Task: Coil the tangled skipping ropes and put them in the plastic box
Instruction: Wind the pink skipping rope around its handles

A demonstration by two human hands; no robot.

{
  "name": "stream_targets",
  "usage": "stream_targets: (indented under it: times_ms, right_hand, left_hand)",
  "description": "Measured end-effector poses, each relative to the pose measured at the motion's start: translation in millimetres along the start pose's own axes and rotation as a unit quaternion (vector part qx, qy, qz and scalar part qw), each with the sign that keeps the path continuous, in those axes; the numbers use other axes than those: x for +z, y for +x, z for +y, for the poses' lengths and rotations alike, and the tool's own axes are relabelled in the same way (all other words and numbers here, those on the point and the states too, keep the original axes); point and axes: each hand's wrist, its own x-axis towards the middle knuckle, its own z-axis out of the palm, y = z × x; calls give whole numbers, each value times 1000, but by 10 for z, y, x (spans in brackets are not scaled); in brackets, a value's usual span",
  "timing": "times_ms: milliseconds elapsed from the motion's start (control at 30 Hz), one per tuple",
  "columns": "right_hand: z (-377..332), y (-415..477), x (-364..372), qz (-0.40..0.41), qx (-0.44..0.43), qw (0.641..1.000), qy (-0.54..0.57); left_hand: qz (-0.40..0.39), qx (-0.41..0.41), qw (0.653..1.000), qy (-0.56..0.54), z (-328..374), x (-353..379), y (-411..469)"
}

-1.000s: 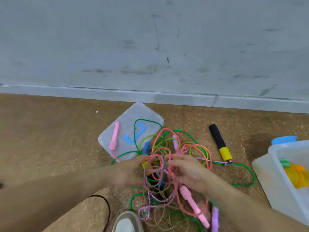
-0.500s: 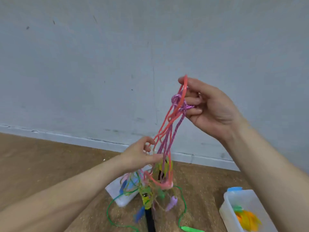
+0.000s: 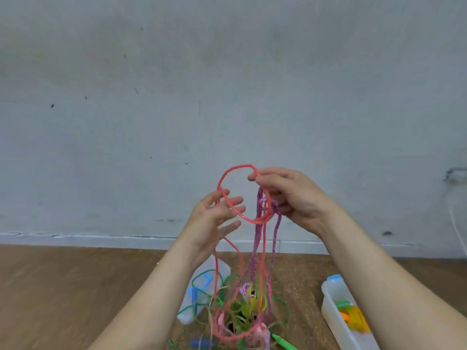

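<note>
A pink skipping rope (image 3: 228, 204) forms a round loop held up in front of the wall. My right hand (image 3: 297, 198) pinches the top of this loop and curls its lower fingers round a purple braided rope (image 3: 276, 231). My left hand (image 3: 214, 218) is beside it with straight, spread fingers, and the loop lies across them. Both ropes hang down into a tangle (image 3: 242, 311) of green, yellow, pink and tan ropes on the floor. The plastic box (image 3: 331, 296) stands at the lower right with orange, yellow and green rope coiled inside.
A translucent lid (image 3: 188, 317) with blue clips lies on the brown floor left of the tangle. A green handle (image 3: 283, 343) and a blue handle (image 3: 199, 342) lie at the bottom edge. The grey wall is close behind.
The ropes were lifted off the floor. Since half a second ago the pink rope has been spread into an open loop between both hands, and my left hand has risen level with my right.
</note>
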Motion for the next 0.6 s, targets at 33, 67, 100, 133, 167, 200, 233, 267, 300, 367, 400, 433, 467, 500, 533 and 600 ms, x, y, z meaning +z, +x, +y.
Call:
stream_targets:
  times_ms: [33,67,100,133,167,200,233,267,300,367,400,433,467,500,533,600]
  right_hand:
    - [156,8,-31,5,20,1000,-19]
    - [302,15,-58,10,39,998,-38]
    - [419,21,-78,14,59,996,-58]
    - [505,16,-87,8,76,994,-79]
    - [556,4,-87,-11,90,990,-108]
    - [584,-3,-92,-39,98,984,-145]
    - [590,-12,-97,-72,104,975,-186]
    - [584,-17,-101,-104,107,963,-226]
    - [580,-20,-103,-130,110,950,-260]
    - [591,-21,-113,-156,127,934,-295]
    - [608,-21,-122,-155,135,932,-298]
    - [623,-20,-137,-144,138,934,-298]
    - [641,-8,-165,-120,136,939,-292]
    - [653,16,-200,-91,133,946,-280]
    - [654,35,-234,-62,130,953,-268]
    - [650,60,-281,-30,120,953,-275]
  left_hand:
    - [-16,-18,998,-61,-11,-36,20]
    - [-20,-34,994,-103,-23,-67,50]
    - [-8,-50,992,-115,-43,-89,97]
    - [12,-68,993,-98,-74,-96,135]
    - [33,-84,994,-65,-115,-90,169]
    - [49,-97,994,-31,-154,-73,198]
    - [60,-106,993,-2,-178,-42,220]
    - [68,-109,992,20,-195,-17,238]
    - [76,-107,991,36,-204,-5,254]
    - [91,-96,990,50,-206,4,290]
    - [90,-92,991,44,-204,12,302]
    - [83,-87,992,29,-199,25,314]
    - [76,-80,994,11,-190,44,319]
    - [70,-68,995,-4,-177,64,319]
    - [69,-55,996,-15,-163,86,319]
    - [67,-29,997,-18,-142,125,314]
